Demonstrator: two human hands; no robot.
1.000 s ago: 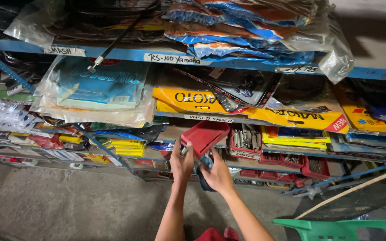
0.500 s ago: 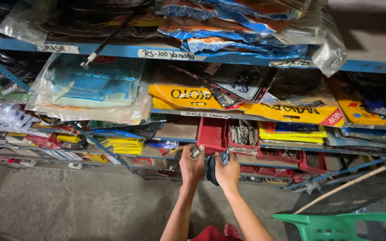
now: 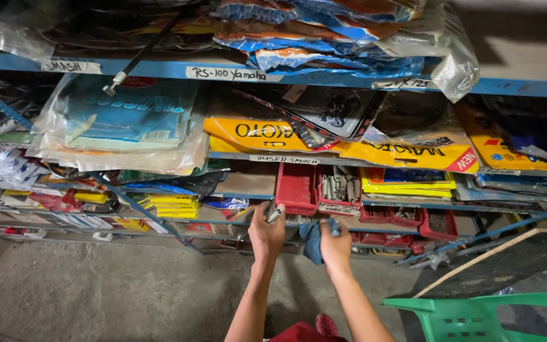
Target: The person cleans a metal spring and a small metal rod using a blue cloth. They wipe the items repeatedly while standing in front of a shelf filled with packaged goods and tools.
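The left hand (image 3: 266,235) has its fingers clamped around a small silvery metal part (image 3: 275,213), held up just in front of the empty red plastic bin (image 3: 296,188), while the right hand (image 3: 335,246) grips a bunched blue rag (image 3: 313,240) just beside it. The part sticks out above the fist, so a loose grip could let it slip to the concrete floor (image 3: 96,297). A careless reach could also knock the neighbouring red bin of metal pieces (image 3: 340,188) off the blue shelf (image 3: 362,81).
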